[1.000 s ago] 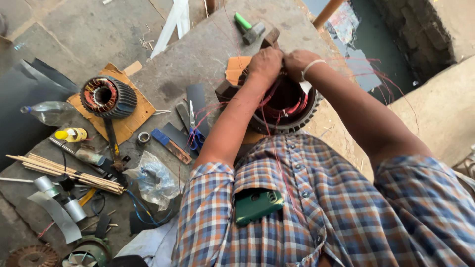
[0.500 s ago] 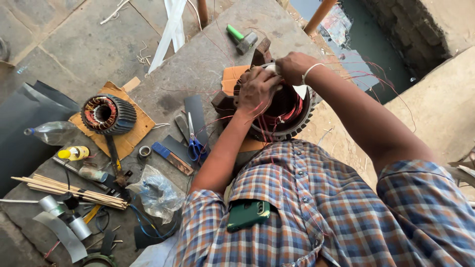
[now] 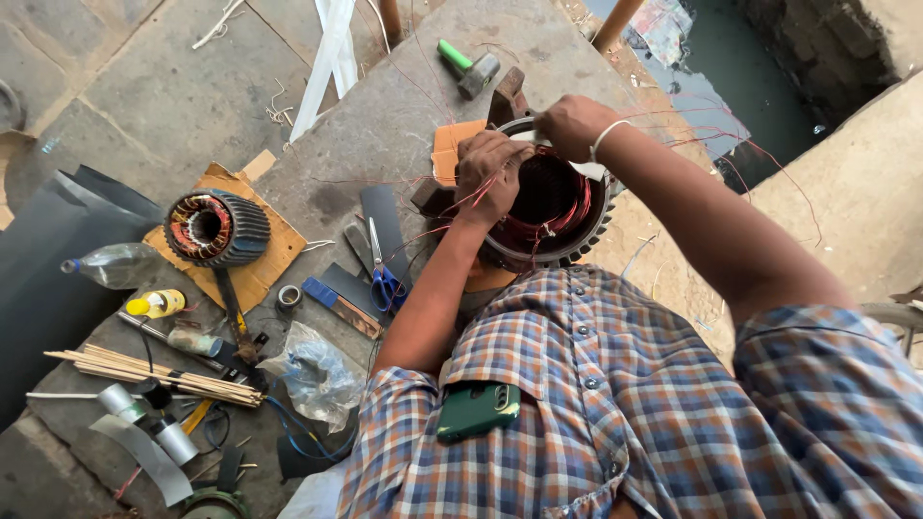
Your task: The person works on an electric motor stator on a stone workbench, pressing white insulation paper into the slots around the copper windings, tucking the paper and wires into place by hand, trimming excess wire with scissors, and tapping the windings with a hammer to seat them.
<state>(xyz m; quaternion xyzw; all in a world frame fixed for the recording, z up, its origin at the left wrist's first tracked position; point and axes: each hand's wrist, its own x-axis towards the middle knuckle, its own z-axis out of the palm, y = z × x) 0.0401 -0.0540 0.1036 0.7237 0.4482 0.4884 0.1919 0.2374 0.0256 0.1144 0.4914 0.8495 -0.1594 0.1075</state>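
Both hands have shifted along the stator: left hand pinching red wire, right hand pinching white paper. Tugging hard could snap wire or tear that paper.

- Two motor stators: one under the hands, one on a cardboard sheet.
- One green-handled hammer.
- One pair of blue-handled scissors.
- One clear plastic bottle.
- One small yellow bottle.
- One bundle of thin wooden sticks.
- One green phone in the shirt pocket.
- One roll of tape.
- One crumpled plastic bag.
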